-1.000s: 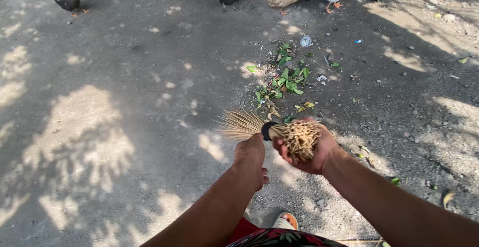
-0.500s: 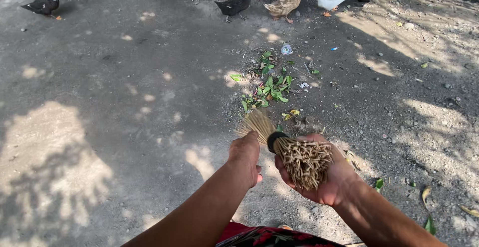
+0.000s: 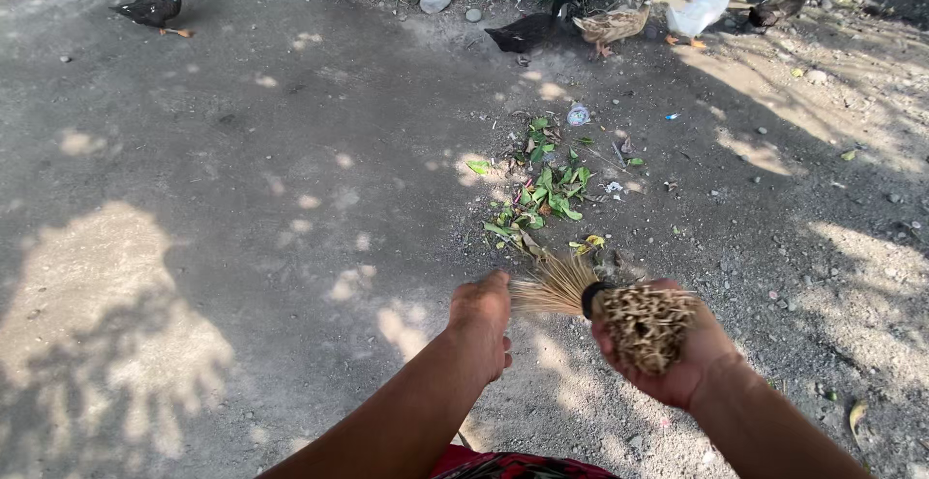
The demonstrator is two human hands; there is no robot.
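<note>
A short stick broom (image 3: 619, 310), a bundle of thin tan sticks bound by a black band, lies across my right hand (image 3: 677, 363), which cups its cut butt end. The bristles fan out to the left. My left hand (image 3: 481, 316) is closed beside the bristle tips and touches them. A small heap of green and yellow leaves (image 3: 542, 189) with bits of litter lies on the dirt ground just beyond the broom.
Several ducks stand at the far edge: a black-and-white one (image 3: 155, 5) at far left, a dark one (image 3: 527, 32), a brown one (image 3: 612, 24) and a white one (image 3: 702, 13). Stones and debris lie behind them. Patchy tree shade covers the packed dirt.
The broom has swung from upright-tilted to nearly level and shifted right with my right hand. My left hand stays at the bristles. The view turned slightly, so the ducks and leaves shifted right.
</note>
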